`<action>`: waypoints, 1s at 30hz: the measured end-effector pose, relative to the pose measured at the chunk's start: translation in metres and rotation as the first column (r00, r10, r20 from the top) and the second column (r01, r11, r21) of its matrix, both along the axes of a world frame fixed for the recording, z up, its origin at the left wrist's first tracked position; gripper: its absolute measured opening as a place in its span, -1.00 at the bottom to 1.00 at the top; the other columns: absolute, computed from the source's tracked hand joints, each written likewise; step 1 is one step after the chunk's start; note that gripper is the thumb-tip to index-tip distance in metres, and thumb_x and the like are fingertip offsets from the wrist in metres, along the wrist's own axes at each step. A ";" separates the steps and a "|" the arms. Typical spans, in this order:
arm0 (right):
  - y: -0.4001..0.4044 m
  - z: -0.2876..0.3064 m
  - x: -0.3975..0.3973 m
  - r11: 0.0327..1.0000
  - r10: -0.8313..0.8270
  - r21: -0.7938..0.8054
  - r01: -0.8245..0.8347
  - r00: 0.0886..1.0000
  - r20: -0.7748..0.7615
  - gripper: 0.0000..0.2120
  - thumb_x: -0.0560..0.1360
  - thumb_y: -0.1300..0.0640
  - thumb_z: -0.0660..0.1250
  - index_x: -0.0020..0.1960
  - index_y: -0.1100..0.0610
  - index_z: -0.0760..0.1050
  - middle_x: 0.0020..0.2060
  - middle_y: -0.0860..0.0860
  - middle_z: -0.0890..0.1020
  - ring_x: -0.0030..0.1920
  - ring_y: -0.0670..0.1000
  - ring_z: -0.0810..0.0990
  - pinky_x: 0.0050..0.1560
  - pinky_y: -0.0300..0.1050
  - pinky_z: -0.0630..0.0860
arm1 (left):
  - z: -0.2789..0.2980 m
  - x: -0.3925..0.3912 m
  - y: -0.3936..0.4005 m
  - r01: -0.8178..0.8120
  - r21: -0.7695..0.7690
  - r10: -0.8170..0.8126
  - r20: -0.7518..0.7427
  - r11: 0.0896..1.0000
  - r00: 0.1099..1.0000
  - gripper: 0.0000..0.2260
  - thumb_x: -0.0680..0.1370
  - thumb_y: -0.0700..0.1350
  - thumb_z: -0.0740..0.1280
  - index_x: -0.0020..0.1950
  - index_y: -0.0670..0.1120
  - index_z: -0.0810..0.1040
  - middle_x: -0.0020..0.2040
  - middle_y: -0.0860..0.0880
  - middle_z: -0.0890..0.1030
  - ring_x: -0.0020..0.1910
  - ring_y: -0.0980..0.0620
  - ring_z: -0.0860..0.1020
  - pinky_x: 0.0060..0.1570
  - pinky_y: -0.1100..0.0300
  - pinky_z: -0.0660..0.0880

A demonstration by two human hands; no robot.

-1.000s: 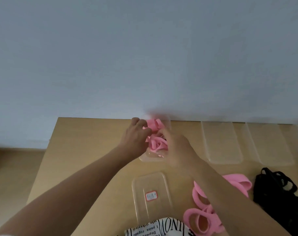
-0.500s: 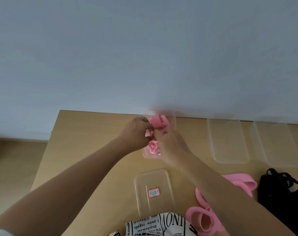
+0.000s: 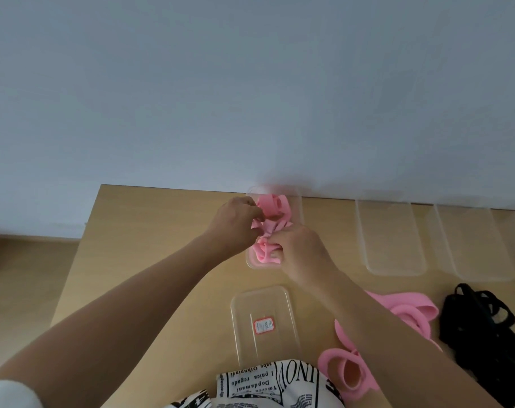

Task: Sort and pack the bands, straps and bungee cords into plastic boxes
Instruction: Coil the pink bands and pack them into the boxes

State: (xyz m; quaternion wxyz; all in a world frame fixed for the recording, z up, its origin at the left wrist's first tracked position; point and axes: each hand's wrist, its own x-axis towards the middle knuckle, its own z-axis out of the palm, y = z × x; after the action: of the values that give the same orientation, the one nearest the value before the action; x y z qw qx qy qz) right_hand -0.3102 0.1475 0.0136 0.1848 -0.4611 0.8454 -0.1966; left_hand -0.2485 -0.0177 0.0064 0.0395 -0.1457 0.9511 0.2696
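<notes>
On the desk (image 3: 150, 231), the left hand (image 3: 235, 225) and right hand (image 3: 301, 251) both pinch pink bands (image 3: 272, 228) inside one clear box (image 3: 297, 207). One lid (image 3: 263, 325) lies nearer. Rightward: two boxes (image 3: 391, 237), a loose pink heap (image 3: 409, 316), a black heap (image 3: 485, 334).

**Plain wall, wooden table, strip of floor**

A bare pale blue-grey wall (image 3: 250, 83) fills the upper half of the frame, evenly and softly lit. Below it, a light wooden table (image 3: 150, 245) spans the lower centre and right, its far edge against the wall. At lower left lies tan floor (image 3: 23, 275).
</notes>
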 end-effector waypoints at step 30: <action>0.079 -0.045 0.152 0.947 0.131 0.311 -0.084 0.982 -0.133 -0.42 0.48 -0.09 0.38 0.45 -0.01 0.33 0.54 0.05 0.20 0.48 0.14 0.16 0.48 0.11 0.18 | 0.002 0.172 0.054 -0.149 0.044 0.154 -0.173 0.988 0.973 -0.75 0.49 -0.23 0.48 0.16 -0.10 0.70 0.16 -0.06 0.67 0.21 -0.14 0.57 0.16 0.13 0.43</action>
State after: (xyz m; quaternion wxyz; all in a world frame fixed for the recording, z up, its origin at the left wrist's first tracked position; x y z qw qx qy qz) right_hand -0.1585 0.2263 -0.0309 0.1992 -0.4862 0.8507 -0.0181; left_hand -0.0767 0.0363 0.0082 -0.0630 -0.1929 0.9326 0.2983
